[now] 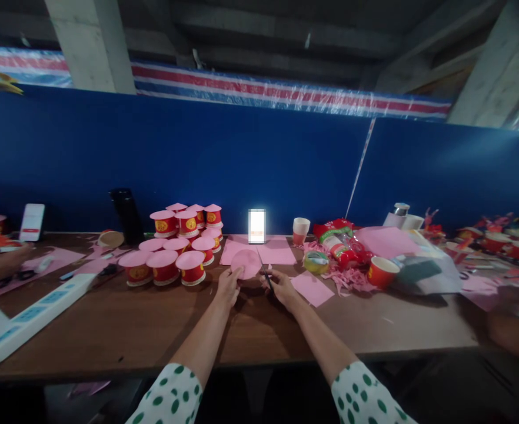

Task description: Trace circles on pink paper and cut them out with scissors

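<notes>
Between my two hands a round disc of pink paper (245, 263) is held just above the table. My left hand (228, 287) pinches its lower left edge. In my right hand (282, 290) is a pair of dark scissors (267, 278), its blades pointing up and away along the disc's right edge. Whether the blades are parted cannot be made out. Behind the disc lie pink paper sheets (279, 250). A square pink sheet (313, 288) rests to the right of my right hand.
Several red paper cups with pink paper tops (165, 265) stand at left. A lit phone (256, 227) leans at the back. To the right are a roll of tape (316, 262), an orange cup (382, 272) and paper scraps. A white power strip (39, 318) lies at left. Another person's hand (1, 262) is far left.
</notes>
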Demonstrator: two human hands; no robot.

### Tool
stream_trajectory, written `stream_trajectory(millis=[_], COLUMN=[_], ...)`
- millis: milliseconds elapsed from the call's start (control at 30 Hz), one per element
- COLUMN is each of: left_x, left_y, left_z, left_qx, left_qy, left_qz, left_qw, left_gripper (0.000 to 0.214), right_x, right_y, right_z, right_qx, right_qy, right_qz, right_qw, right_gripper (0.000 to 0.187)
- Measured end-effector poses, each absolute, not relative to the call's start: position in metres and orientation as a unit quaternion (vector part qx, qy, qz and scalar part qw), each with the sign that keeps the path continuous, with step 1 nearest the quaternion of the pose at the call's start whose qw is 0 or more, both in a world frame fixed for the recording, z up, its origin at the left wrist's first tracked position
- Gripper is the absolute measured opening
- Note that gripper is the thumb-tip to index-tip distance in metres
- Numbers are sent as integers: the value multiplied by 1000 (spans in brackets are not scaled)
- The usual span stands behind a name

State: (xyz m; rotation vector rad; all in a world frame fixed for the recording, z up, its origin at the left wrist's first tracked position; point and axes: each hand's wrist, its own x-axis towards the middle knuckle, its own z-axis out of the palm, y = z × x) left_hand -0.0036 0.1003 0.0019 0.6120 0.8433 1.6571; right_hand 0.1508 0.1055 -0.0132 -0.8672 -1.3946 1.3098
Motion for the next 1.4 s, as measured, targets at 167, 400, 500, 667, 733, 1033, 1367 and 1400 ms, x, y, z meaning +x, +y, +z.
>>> stream_trajectory(millis=[167, 400, 500, 667, 733, 1033, 1367, 1400], left_x=[-3, -3, -3, -3, -3, -3, -3, -3], left_y=[100, 100, 100, 99, 100, 98, 99, 98], left_z=[2, 2, 2, 3, 3, 5, 3, 4], left_qx=[266, 268, 267, 267, 266, 265, 276, 275], left_qy=[362, 365, 365, 372, 367, 383, 348, 349], left_qz=[699, 697, 698, 692, 693, 695, 701, 700], left_qw=[556, 556, 555, 558, 560, 548, 558, 559], left_gripper=[26, 27, 27, 27, 26, 22, 27, 28], right_x=[151, 151, 151, 151, 152, 152, 153, 153], right_y=[105, 102, 101, 103, 103, 105, 101, 101], right_z=[-14, -9, -9, -11, -12, -15, -7, -8], right_qx=[-355, -353, -351, -356, -355, -346, -370, -369], right_qy=[-582, -580, -572, -572, -576, -581, -589, -592], right_qz=[534, 542, 552, 553, 549, 549, 537, 534], right_qw=[499, 495, 495, 491, 490, 490, 478, 477], right_gripper=[41, 41, 42, 41, 41, 41, 41, 41])
